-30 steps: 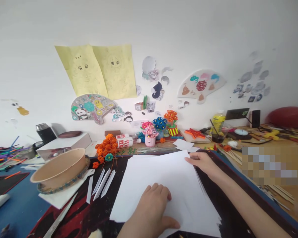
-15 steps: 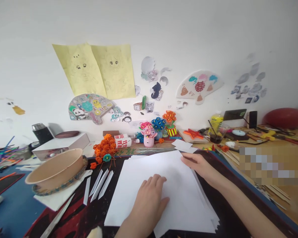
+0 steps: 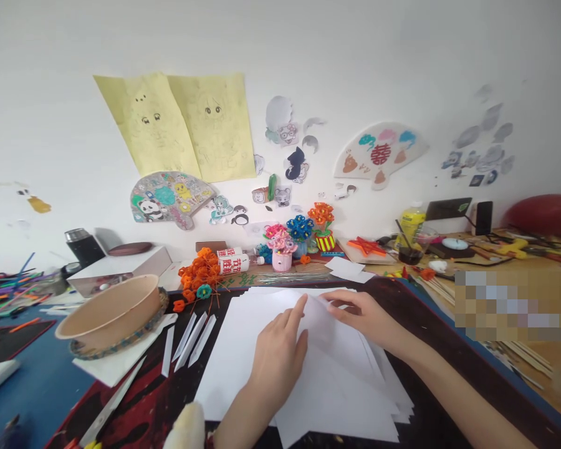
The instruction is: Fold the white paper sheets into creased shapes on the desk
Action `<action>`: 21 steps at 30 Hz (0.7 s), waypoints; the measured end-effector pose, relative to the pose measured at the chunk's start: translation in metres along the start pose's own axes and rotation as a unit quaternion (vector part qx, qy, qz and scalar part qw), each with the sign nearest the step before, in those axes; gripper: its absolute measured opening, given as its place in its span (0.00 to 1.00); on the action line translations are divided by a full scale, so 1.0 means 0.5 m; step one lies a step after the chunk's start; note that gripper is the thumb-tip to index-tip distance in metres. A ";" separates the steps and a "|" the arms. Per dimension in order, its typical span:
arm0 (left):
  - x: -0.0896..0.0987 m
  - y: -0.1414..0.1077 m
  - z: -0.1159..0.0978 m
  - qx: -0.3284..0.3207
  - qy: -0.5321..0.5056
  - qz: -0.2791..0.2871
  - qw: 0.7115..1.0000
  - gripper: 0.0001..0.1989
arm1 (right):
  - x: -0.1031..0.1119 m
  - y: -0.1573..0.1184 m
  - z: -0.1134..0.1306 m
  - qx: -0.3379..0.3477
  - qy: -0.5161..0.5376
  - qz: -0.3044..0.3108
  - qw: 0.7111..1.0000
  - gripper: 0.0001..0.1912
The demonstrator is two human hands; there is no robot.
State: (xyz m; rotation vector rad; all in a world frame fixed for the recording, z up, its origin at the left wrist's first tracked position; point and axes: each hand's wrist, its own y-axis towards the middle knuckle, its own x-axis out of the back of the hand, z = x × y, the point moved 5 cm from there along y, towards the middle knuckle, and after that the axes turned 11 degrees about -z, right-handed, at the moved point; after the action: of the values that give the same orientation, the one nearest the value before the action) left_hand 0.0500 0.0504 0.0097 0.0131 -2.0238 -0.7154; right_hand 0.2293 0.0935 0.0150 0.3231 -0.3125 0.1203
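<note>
on the white wall hang two yellow sheets (image 3: pixel 182 125) with pencil drawings, a fan with a panda (image 3: pixel 171 199) below them, and a white fan (image 3: pixel 381 154) bearing a red character. along the back of the desk, pink flowers (image 3: pixel 280 242), blue flowers (image 3: pixel 300 228) and orange flowers (image 3: pixel 321 214) stand side by side in little pots. to the left, a tan bowl (image 3: pixel 110 315) sits near a white box (image 3: pixel 124 268) and a black flask (image 3: pixel 84 248).
</note>
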 end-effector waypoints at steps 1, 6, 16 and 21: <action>-0.001 -0.001 -0.001 -0.001 0.000 0.001 1.000 0.32 | 0.003 0.000 -0.002 -0.001 -0.002 -0.017 1.000 0.21; -0.018 -0.006 -0.003 0.001 0.034 0.047 0.998 0.31 | 0.007 -0.001 -0.005 -0.019 0.036 -0.055 0.998 0.26; -0.028 -0.011 -0.015 0.021 0.022 0.063 0.998 0.36 | -0.007 -0.009 -0.010 -0.119 0.174 0.000 0.978 0.26; -0.031 -0.013 -0.014 0.013 0.004 0.049 0.999 0.38 | -0.003 -0.005 -0.012 -0.087 0.097 -0.019 0.991 0.28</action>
State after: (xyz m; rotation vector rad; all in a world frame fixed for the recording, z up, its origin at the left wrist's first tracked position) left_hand 0.0624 0.0460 -0.0031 -0.0672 -2.0106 -0.6254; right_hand 0.2298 0.0929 0.0086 0.1419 -0.1219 0.0855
